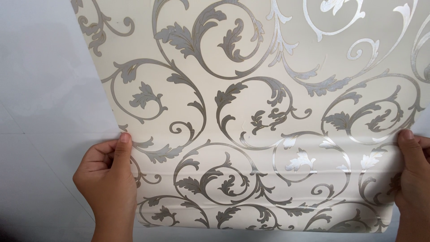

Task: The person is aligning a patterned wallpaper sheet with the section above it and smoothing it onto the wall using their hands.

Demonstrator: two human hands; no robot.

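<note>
A wide sheet of cream wallpaper (251,103) with silver leaf scrolls fills most of the head view, held flat against a pale wall. My left hand (107,179) grips its left edge near the bottom, thumb pressed on the front of the sheet. At the sheet's right edge, my right hand (412,175) pinches it the same way, thumb on top. The sheet's bottom edge curls slightly between the two hands, with soft creases running across it.
A plain pale grey-white wall (40,89) shows to the left of the sheet and in a strip below it (224,235). The sheet runs out of view at the top and right.
</note>
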